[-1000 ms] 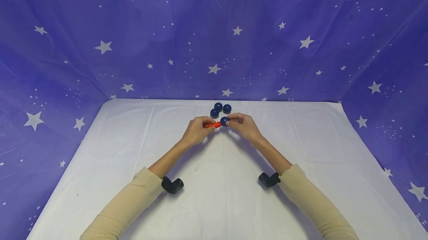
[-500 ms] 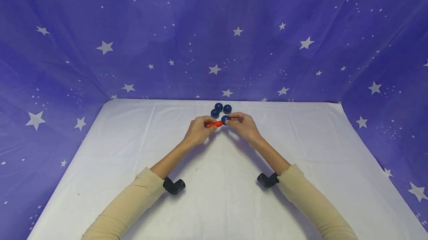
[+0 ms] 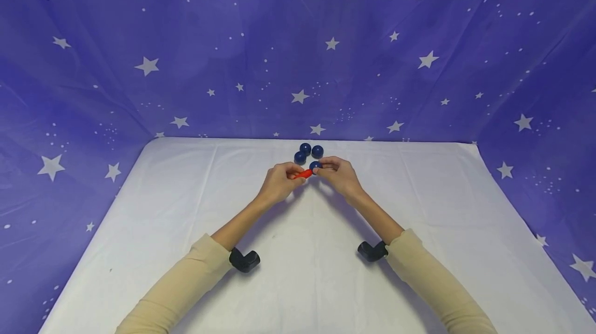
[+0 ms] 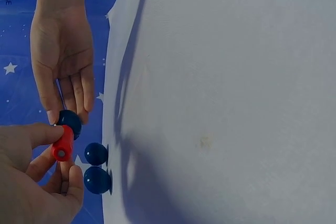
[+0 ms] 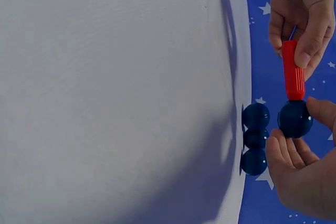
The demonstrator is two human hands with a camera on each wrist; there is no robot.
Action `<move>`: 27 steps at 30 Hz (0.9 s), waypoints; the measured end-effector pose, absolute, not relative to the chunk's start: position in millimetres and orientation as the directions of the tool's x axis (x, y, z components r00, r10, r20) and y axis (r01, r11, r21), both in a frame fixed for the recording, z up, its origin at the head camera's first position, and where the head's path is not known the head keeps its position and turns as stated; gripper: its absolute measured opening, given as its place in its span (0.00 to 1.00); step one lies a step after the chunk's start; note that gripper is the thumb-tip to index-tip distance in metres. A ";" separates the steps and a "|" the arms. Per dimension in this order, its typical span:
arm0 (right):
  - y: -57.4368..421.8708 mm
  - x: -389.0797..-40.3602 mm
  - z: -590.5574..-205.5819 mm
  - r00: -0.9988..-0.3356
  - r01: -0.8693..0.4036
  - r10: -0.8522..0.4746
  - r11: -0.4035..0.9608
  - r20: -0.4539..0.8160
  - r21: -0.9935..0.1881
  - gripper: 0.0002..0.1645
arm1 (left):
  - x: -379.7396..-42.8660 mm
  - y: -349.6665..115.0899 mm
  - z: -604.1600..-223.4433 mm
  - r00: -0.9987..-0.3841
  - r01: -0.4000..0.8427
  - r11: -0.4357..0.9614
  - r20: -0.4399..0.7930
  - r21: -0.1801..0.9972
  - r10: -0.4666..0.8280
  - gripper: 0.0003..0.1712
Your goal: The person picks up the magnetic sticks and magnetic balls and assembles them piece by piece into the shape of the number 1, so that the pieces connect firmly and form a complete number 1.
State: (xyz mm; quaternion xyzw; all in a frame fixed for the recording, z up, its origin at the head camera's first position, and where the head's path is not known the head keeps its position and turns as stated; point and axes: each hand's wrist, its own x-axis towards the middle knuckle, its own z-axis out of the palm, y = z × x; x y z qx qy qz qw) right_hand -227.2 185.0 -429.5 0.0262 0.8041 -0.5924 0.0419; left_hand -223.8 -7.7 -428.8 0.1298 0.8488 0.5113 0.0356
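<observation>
My left hand (image 3: 278,183) pinches a red ribbed rod (image 5: 294,74) between thumb and fingers. A grey disc shows on the rod's near end in the left wrist view. From the other side, my right hand (image 3: 342,176) holds a glossy blue ball (image 5: 295,120) by thumb and fingertips. In the right wrist view the rod's far end meets the ball's surface. Just behind the hands, three more blue balls (image 3: 305,148) sit in a close cluster on the white tablecloth.
The white tablecloth (image 3: 298,272) spreads out in front of and beside the arms. A purple starred curtain (image 3: 261,65) rises behind its far edge and at both sides. Black wrist camera mounts (image 3: 244,260) stick inward from both forearms.
The left hand has shifted slightly right with the red rod, closer to the right hand. The right hand keeps the blue ball almost in place; the three other balls rest as before.
</observation>
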 end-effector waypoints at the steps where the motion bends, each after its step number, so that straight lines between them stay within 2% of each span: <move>1: 184.8 -226.9 -429.5 -0.995 0.091 -0.004 0.292 -0.097 -0.952 0.27 | -223.8 -7.4 -429.0 -0.963 0.184 0.440 0.073 0.879 0.258 0.11; 10: 184.8 -227.4 -429.6 -0.997 0.078 0.017 0.293 -0.076 -0.953 0.22 | -222.3 -7.7 -429.2 -0.957 0.175 0.395 0.062 0.902 0.282 0.11; 27: 199.2 -230.4 -433.1 -0.997 0.076 0.009 0.301 -0.076 -0.951 0.22 | -217.2 -14.2 -428.0 -0.948 0.201 0.372 0.084 0.906 0.308 0.15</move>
